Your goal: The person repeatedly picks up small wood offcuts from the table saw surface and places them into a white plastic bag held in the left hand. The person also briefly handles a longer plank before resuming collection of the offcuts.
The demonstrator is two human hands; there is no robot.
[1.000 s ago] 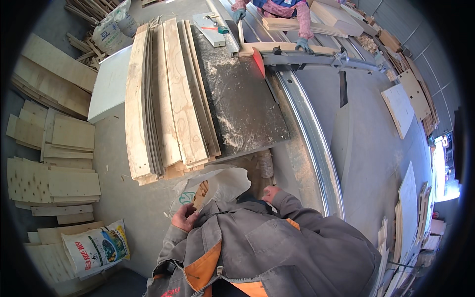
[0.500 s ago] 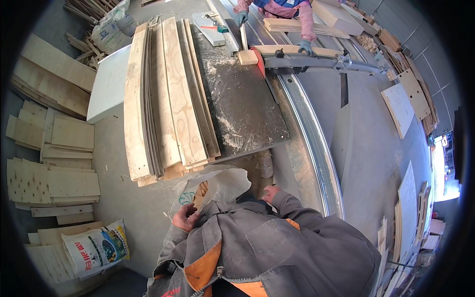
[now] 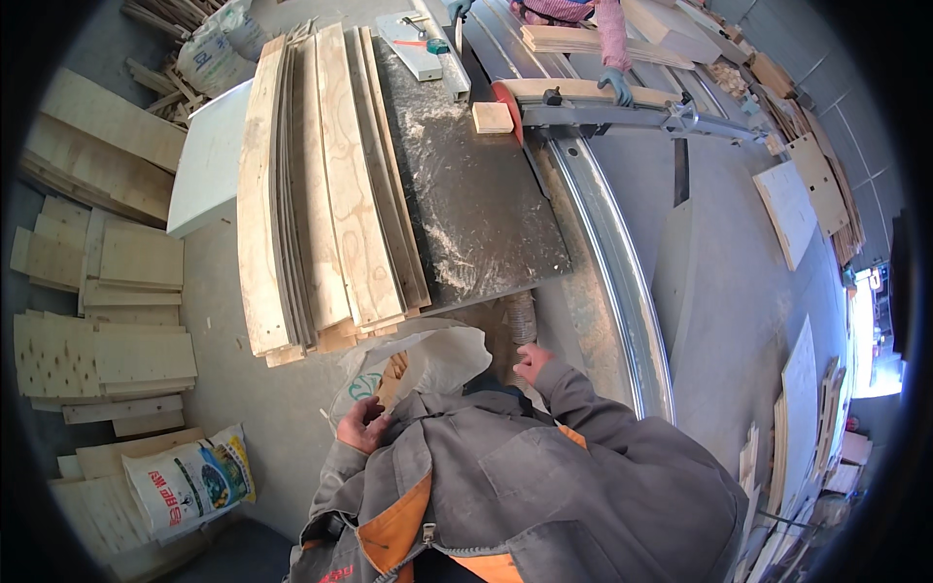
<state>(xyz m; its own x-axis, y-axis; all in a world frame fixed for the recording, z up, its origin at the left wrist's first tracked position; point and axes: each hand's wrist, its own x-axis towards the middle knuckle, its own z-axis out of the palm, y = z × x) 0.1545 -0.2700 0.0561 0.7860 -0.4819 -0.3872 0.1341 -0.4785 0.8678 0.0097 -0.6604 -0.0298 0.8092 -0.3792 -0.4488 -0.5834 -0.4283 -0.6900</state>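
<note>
My left hand [image 3: 362, 425] hangs in front of my jacket, loosely curled, with thumb and fingers apart and nothing visible in it. It is beside an open white sack [image 3: 442, 352] with wood offcuts [image 3: 394, 374] inside. My right hand [image 3: 531, 364] is lowered near a ribbed hose [image 3: 522, 319], its fingers loosely bent and nothing seen in them. Ahead is a dark saw table [image 3: 476, 214] dusted with sawdust. Long plywood strips [image 3: 335, 185] are piled along its left side. A small wood block [image 3: 493, 118] lies beside a red guard [image 3: 507, 109].
Across the machine, a co-worker's gloved hand [image 3: 615, 85] rests at a long board [image 3: 573, 90] along the metal fence [image 3: 603, 116]. A sliding rail [image 3: 622, 282] runs down the right. Plywood stacks [image 3: 141, 257] and a printed sack [image 3: 190, 483] stand on the left. A tape measure [image 3: 437, 46] lies on the far end.
The co-worker's left-side gloved hand has drawn back with a thin wood piece, away from the small block. Their other hand has shifted slightly right. The block sits slightly nearer me. My hands have barely moved.
</note>
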